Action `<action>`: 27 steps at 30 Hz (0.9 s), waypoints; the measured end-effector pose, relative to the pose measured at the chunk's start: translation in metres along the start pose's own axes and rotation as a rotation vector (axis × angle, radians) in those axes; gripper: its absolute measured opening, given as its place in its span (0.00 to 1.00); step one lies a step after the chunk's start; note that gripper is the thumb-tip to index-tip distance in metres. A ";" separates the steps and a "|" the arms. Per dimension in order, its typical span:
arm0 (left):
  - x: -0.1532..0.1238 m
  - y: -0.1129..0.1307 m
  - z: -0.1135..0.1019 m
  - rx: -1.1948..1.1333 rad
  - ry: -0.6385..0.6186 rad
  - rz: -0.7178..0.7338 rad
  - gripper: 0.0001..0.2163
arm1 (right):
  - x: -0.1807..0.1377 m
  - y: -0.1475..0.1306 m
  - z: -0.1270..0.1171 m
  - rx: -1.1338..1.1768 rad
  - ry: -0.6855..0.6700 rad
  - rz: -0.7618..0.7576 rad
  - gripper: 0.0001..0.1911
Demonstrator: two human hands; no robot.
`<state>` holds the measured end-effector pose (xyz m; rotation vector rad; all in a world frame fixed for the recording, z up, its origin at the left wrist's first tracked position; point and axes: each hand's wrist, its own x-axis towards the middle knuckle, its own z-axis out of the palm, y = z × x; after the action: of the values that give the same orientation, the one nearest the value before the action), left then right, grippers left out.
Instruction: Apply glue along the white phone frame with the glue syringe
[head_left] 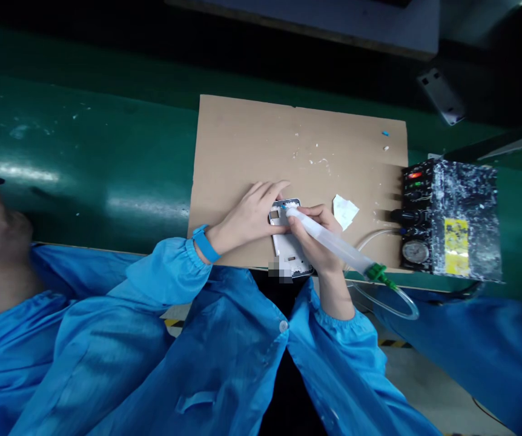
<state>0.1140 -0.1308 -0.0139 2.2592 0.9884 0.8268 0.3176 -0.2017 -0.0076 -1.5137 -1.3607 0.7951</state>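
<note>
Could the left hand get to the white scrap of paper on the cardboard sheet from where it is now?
Probably not directly. The left hand rests on the phone frame, and the right hand with its syringe lies between it and the white scrap; it would have to reach over.

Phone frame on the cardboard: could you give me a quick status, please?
Left hand steadies phone frame. Right hand grips syringe, tip at frame's top edge. White scrap lies beside, apart.
</note>
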 end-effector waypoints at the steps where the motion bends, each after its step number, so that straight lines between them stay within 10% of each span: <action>1: 0.000 0.000 0.000 -0.002 0.004 0.002 0.37 | 0.000 0.000 0.000 -0.006 0.005 -0.001 0.13; 27: 0.001 0.001 -0.002 0.011 -0.053 -0.063 0.36 | 0.000 -0.002 0.003 0.032 -0.001 0.044 0.16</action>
<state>0.1135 -0.1302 -0.0116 2.2359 1.0360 0.7328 0.3140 -0.2013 -0.0070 -1.5233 -1.3137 0.8414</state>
